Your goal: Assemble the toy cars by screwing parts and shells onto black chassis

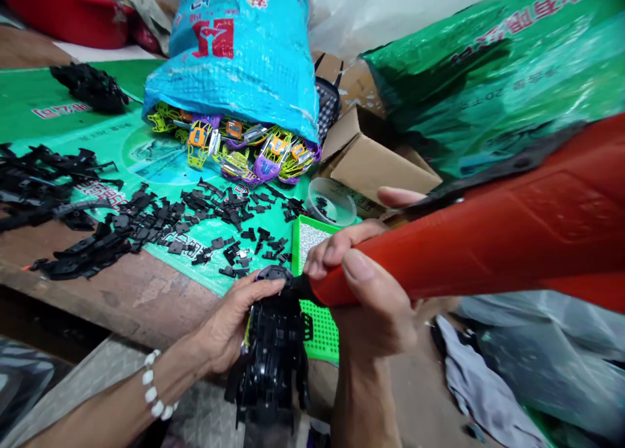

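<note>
My left hand (232,321), with a white bead bracelet on the wrist, is closed around a black plastic toy car chassis (273,350). A bit of yellow-green and purple shows along the chassis's edge. In my right hand (371,285) is a red power screwdriver (469,220), lying nearly level with its black tip against the far end of the chassis. Behind the right hand, partly hidden, is a green tray (295,243) filled with small silvery screws. Below the screwdriver's nose a green perforated plate (322,334) shows in part.
Small black plastic parts (161,220) are strewn over the green sheet, with larger black pieces (43,181) at left. A blue sack (234,64) spills colourful toy car bodies (239,145). A clear tub (336,200) and a cardboard box (381,155) stand behind the tray.
</note>
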{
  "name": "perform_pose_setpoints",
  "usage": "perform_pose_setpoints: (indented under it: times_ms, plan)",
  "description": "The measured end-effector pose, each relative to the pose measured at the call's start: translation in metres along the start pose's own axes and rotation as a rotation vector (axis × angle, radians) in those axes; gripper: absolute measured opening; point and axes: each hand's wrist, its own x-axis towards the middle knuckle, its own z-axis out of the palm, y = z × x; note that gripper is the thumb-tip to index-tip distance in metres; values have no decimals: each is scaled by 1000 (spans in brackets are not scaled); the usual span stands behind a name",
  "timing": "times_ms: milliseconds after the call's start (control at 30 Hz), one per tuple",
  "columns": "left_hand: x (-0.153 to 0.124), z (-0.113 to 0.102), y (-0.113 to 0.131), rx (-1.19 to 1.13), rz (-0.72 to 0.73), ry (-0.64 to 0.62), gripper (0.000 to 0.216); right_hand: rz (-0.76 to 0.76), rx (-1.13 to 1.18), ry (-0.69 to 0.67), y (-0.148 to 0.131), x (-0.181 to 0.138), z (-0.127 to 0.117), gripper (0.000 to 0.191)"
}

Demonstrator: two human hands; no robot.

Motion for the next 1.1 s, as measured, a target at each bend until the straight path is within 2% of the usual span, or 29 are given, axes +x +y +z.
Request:
perform_pose_setpoints:
  times_ms: [100, 233, 667, 767, 900, 1000, 1100]
  plan:
    - [1, 0, 2, 82, 33, 101, 29, 35, -14, -42, 0, -4, -2, 43]
    - [5, -3, 2, 153, 94, 138, 30, 67, -16, -41, 2, -6, -3, 45]
    - [7, -7, 6, 288, 121, 88, 27, 90, 2, 18, 2, -6, -3, 49]
    - [6, -8, 6, 290, 131, 120, 26, 70, 46, 49, -12, -2, -4, 43]
    - [4, -9, 5, 312, 124, 152, 26, -13, 78, 35, -32, 8, -9, 26]
    - [4, -8, 7, 336, 134, 186, 27, -26, 88, 100, -32, 12, -11, 17]
    - [5, -4, 16, 365, 134, 181, 30, -51, 95, 151, -21, 12, -13, 17]
